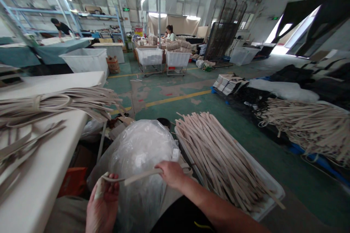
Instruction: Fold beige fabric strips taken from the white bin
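Note:
A beige fabric strip [143, 176] stretches between my two hands in front of a clear plastic bag. My left hand [102, 200], its thumb covered in something pale, pinches the thin-looking left end. Toward that end the strip looks twisted or edge-on. My right hand [172, 174] is closed around the wider, flat part. Below and behind the strip bulges the big plastic bag [142, 145]; its contents are hard to make out. To the right of my right hand, a white tub [269, 207] is heaped with long beige strips [216, 153].
On my left, a white table [68, 142] bears bundled beige strips [54, 100]. More strips [314, 123] lie on a blue pallet [314, 157] at the right. White bins [177, 59] on wheeled frames stand ahead. Two people work at tables farther back.

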A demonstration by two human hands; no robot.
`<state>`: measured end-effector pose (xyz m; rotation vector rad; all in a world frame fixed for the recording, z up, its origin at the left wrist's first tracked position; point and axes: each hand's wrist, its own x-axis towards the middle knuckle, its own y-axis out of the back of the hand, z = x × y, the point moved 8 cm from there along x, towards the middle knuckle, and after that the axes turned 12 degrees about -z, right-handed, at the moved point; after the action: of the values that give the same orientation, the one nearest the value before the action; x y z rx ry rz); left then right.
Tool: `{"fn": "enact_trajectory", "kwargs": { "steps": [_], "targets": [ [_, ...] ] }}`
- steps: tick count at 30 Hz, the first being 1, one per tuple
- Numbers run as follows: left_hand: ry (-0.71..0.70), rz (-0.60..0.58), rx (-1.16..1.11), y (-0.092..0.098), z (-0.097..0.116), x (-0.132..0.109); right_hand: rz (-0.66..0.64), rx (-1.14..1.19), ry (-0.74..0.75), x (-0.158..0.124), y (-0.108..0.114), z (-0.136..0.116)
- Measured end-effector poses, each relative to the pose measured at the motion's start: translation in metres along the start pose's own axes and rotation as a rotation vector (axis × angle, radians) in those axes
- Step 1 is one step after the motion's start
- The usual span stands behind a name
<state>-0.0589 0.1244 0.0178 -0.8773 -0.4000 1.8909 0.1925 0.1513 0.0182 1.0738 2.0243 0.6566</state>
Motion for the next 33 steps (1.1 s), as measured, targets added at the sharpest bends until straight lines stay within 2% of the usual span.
{"fn": "enact_trajectory", "kwargs": {
  "steps": [3,5,9,10,12,15,18,21,24,26,28,29,31,33],
  "targets": [
    [-0.028,-0.089,0.057,-0.009,-0.008,-0.004,0.036,0.177,-0.058,-0.002,0.019,0.004],
    [-0.001,-0.158,0.128,-0.018,-0.021,-0.013,-0.052,0.292,-0.039,-0.003,0.014,-0.005],
    [0.131,-0.424,0.345,-0.042,-0.053,-0.035,-0.338,0.71,0.006,-0.009,-0.034,-0.029],
    [0.138,-0.476,0.384,-0.045,-0.056,-0.038,-0.37,0.82,-0.01,-0.011,-0.046,-0.032],
    [0.115,-0.499,0.416,-0.044,-0.057,-0.04,-0.37,0.934,-0.051,-0.014,-0.063,-0.032],
    [0.089,-0.433,0.4,-0.036,-0.051,-0.037,-0.359,0.947,-0.019,-0.019,-0.069,-0.033],
    [0.109,-0.455,0.384,-0.04,-0.052,-0.037,-0.376,0.962,0.102,-0.025,-0.054,-0.041],
    [0.122,-0.53,0.402,-0.05,-0.056,-0.044,-0.503,0.889,0.141,-0.032,-0.044,-0.045],
    [0.143,-0.579,0.421,-0.053,-0.062,-0.049,-0.65,0.709,0.108,-0.04,-0.049,-0.041],
    [0.17,-0.601,0.421,-0.051,-0.068,-0.05,-0.673,0.596,0.097,-0.043,-0.056,-0.037],
    [0.178,-0.568,0.398,-0.046,-0.071,-0.046,-0.564,0.487,0.076,-0.039,-0.054,-0.03],
    [0.173,-0.521,0.375,-0.042,-0.071,-0.041,-0.439,0.441,0.057,-0.035,-0.046,-0.024],
    [0.16,-0.369,0.301,-0.029,-0.069,-0.03,-0.128,0.372,0.006,-0.027,-0.014,-0.008],
    [0.184,-0.219,0.215,-0.014,-0.069,-0.018,0.113,0.37,-0.046,-0.02,0.027,0.015]
  ]
}}
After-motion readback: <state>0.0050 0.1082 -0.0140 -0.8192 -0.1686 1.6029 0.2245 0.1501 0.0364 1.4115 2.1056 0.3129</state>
